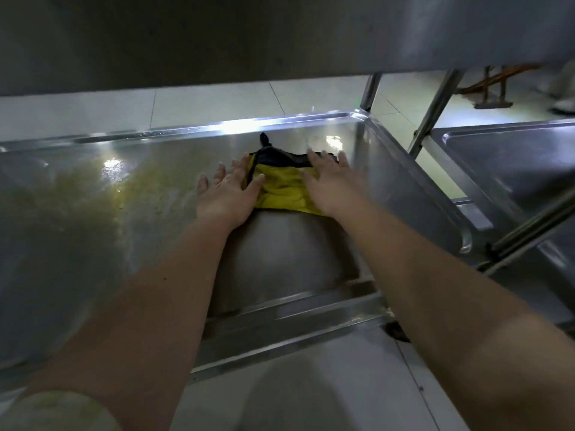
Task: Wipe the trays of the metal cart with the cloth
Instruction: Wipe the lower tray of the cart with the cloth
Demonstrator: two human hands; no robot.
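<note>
Both hands lie flat with fingers spread, pressing down on the cloth [284, 185]: the left hand [227, 194] covers its left edge and the right hand [329, 181] its right side, neither closed around it. That yellow cloth with a dark border sits on the lower tray [93, 213] of the metal cart, toward the far right corner. A yellowish smear, possibly residue, clouds the tray's left part, under the upper tray [280, 32]
</note>
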